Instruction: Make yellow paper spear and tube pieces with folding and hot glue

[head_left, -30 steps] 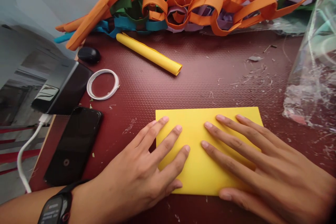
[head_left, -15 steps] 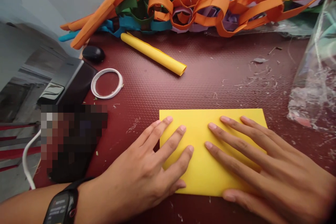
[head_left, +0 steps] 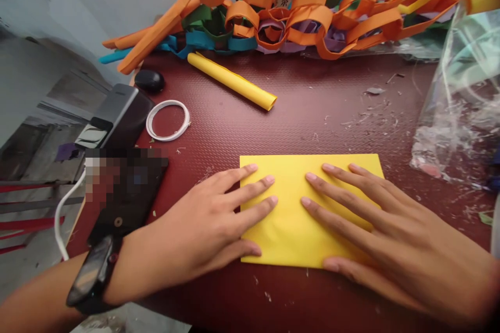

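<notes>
A yellow sheet of paper (head_left: 289,239) lies flat on the dark red table, its long side running left to right. My left hand (head_left: 219,213) rests on its left part with the fingers spread and the thumb near the lower edge. Over the right part, my right hand (head_left: 375,223) lies with fingers stretched out and apart, its thumb by the lower edge. Neither hand grips anything. Both palms hide parts of the sheet's sides. Beyond the sheet lies a rolled yellow paper (head_left: 232,81).
Paper-ring chains (head_left: 308,21), mostly orange, line the back. At left are a white tape ring (head_left: 167,120), a black mouse (head_left: 149,80), a grey-black device (head_left: 121,114) and a partly blurred black phone (head_left: 121,218). A clear plastic bag (head_left: 449,114) stands right. Scraps dot the dark red table (head_left: 304,125).
The view has shifted slightly. My left hand has slid a little on the sheet, its thumb now resting on the lower left part. My right hand stays spread on the paper.
</notes>
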{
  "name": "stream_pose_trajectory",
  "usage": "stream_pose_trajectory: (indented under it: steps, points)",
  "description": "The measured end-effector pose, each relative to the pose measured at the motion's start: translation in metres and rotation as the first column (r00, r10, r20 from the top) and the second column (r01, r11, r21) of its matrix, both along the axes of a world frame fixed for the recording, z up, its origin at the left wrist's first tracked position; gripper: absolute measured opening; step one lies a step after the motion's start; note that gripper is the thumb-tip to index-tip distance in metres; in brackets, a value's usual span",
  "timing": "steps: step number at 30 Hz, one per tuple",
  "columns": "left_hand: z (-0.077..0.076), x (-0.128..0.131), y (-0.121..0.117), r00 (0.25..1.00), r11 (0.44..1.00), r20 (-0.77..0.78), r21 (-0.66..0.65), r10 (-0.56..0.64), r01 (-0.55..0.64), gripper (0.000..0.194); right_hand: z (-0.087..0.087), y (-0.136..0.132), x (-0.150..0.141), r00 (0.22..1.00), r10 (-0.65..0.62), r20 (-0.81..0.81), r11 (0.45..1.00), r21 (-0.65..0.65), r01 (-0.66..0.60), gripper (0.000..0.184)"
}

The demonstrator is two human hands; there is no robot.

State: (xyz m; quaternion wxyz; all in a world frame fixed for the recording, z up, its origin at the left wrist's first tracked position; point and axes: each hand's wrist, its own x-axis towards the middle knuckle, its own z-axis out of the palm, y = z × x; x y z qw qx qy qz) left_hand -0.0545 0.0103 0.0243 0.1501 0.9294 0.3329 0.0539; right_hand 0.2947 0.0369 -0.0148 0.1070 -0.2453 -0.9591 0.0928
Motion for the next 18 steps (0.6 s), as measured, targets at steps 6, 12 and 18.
stream_pose_trajectory:
  steps: [6, 12, 18]
  points:
    - [0.0, -0.014, 0.011, 0.999, 0.987, 0.022, -0.156, -0.04, 0.043, 0.077, 0.008, 0.003, -0.004, 1.0, -0.007, 0.029, 1.0, 0.015, 0.006, 0.067]
    - [-0.004, -0.015, 0.014, 0.998, 0.976, 0.007, -0.207, -0.059, 0.059, 0.08, 0.015, 0.008, -0.004, 0.995, 0.044, 0.089, 0.992, 0.117, -0.054, 0.057]
    - [-0.005, -0.014, 0.017, 0.996, 0.975, 0.05, -0.207, -0.069, 0.077, 0.081, 0.055, -0.011, -0.025, 0.981, 0.141, 0.135, 0.95, 0.259, -0.172, 0.052]
